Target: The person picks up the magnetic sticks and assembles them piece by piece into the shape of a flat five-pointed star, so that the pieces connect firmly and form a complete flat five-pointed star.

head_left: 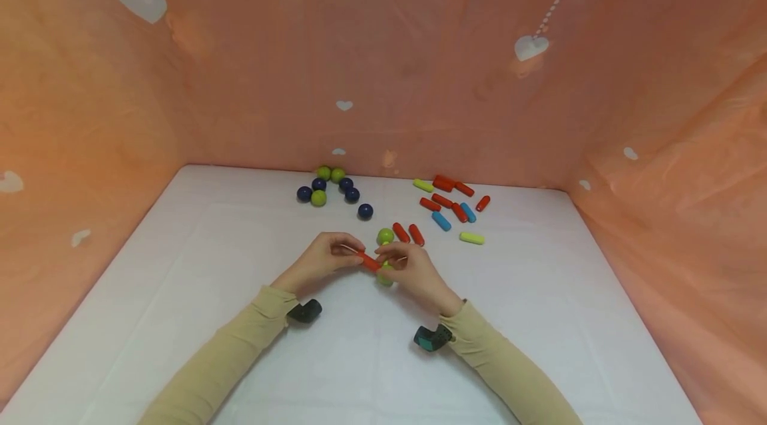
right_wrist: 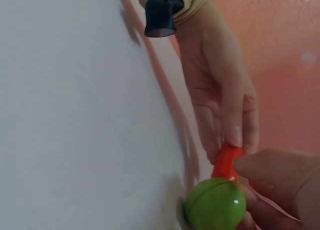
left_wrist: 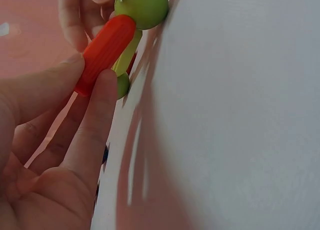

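We see the left grip [head_left: 326, 256] pinching a red, ribbed, plastic-looking rod [left_wrist: 106, 52] between thumb and fingers, its far end at a glossy green ball [right_wrist: 216, 206] that the curled right grip [head_left: 415, 272] holds. Just beyond the right grip, a slim yellow rod [left_wrist: 126, 56] meets a second green ball [head_left: 385, 236] over the white cloth-covered worktop [head_left: 341, 372].
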`<move>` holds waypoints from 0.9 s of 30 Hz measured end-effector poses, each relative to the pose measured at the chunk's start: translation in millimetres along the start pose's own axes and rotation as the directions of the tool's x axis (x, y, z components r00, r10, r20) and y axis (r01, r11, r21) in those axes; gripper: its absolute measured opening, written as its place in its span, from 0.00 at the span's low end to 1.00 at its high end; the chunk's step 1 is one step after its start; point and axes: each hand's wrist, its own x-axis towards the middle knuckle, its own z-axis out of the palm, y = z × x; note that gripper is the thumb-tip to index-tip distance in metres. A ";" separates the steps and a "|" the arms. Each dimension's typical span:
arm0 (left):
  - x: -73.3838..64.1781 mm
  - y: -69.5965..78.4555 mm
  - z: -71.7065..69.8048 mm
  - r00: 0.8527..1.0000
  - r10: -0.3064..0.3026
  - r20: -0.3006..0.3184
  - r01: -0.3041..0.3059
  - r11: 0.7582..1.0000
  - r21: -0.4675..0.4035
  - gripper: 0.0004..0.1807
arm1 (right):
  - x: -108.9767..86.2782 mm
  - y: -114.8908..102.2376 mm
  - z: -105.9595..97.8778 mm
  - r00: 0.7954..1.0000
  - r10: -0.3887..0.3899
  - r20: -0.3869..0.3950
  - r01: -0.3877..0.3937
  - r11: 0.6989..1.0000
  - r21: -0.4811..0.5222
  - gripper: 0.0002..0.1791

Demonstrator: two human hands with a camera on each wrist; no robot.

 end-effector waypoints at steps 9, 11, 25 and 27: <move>-0.7 4.1 -0.3 1.000 -0.021 -0.009 0.021 1.000 0.002 0.15 | 4.3 7.2 2.5 1.000 -0.021 -0.018 0.020 0.999 -0.043 0.17; -0.8 5.0 -0.4 0.999 -0.038 -0.007 0.038 0.999 -0.001 0.15 | 4.0 7.7 2.4 0.999 -0.024 -0.022 0.023 0.998 -0.050 0.16; 10.4 12.0 -15.5 0.995 -0.034 -0.097 0.032 0.999 -0.025 0.16 | 5.7 11.9 9.4 0.997 -0.061 -0.054 0.058 0.997 -0.046 0.10; 19.3 14.9 -19.1 0.987 0.028 -0.156 -0.022 0.999 0.041 0.16 | 4.8 11.9 8.8 0.997 -0.049 -0.059 0.046 0.998 -0.044 0.10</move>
